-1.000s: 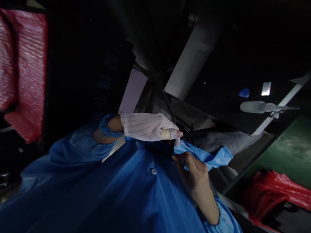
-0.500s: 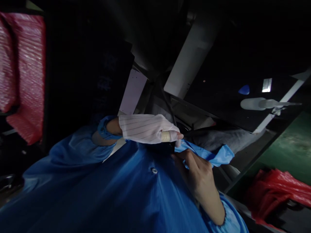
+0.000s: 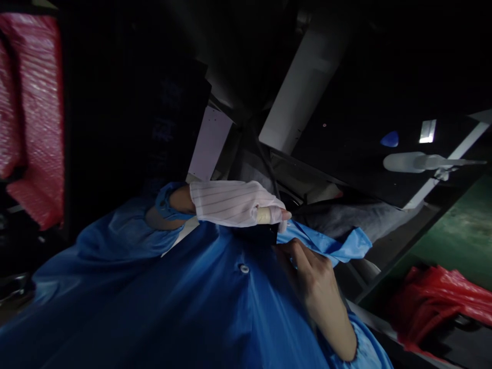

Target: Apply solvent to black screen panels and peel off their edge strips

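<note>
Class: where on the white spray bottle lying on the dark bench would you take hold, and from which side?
Grip the white spray bottle around its wide body, probably from above: it lies on its side on the dark bench, and its thin nozzle end, pointing right, offers little to hold.

Very dim overall — most of the background sinks into black, with detail lost in shadow. Soft light falls on the blue coat [image 3: 184, 302] and white glove [image 3: 234, 203], and one small bright glare patch [image 3: 427, 131] shows upper right. Edges look stretched and slightly soft — wide-lens distortion.
</note>
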A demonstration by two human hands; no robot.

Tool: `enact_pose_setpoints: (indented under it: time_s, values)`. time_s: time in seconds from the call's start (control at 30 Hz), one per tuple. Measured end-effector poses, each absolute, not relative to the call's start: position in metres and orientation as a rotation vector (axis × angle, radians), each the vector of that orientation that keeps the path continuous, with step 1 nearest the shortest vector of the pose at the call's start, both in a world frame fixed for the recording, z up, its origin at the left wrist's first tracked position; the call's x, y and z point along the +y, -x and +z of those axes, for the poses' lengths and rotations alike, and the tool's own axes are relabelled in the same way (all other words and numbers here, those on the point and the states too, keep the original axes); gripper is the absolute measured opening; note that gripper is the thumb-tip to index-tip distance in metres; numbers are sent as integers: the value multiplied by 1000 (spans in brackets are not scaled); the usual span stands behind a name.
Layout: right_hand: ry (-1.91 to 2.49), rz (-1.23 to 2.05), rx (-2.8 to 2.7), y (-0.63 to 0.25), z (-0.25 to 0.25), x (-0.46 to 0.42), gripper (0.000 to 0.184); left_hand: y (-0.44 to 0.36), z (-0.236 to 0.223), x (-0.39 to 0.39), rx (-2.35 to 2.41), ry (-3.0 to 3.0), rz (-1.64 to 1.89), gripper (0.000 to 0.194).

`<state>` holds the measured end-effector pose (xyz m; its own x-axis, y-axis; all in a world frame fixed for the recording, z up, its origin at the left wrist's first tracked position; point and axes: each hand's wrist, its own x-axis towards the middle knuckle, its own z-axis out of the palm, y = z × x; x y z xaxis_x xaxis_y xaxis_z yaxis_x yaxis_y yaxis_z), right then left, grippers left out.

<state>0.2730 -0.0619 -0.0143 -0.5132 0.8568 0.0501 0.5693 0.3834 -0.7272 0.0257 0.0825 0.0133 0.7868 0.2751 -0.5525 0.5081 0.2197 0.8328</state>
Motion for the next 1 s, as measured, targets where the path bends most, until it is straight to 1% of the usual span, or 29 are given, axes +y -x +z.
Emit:
enact_pose_setpoints:
  time_s: [0.27, 0.63, 0.83, 1.0]
  values:
    - [1250, 1017, -2190, -277, -18, -68, 24, -27, 18, 83, 700, -1347, -196, 57]
    - [1234, 1007, -2168, -278, -23, -68, 25, -29, 14, 84, 723, -1345, -217, 57]
    - [1250, 976, -2203, -279, -29, -70, 29, -28, 15, 86, 759, -1348, -272, 57]
    - [1232, 981, -2167, -281, -40, -80, 26, -27, 19, 90, 781, -1325, -301, 61]
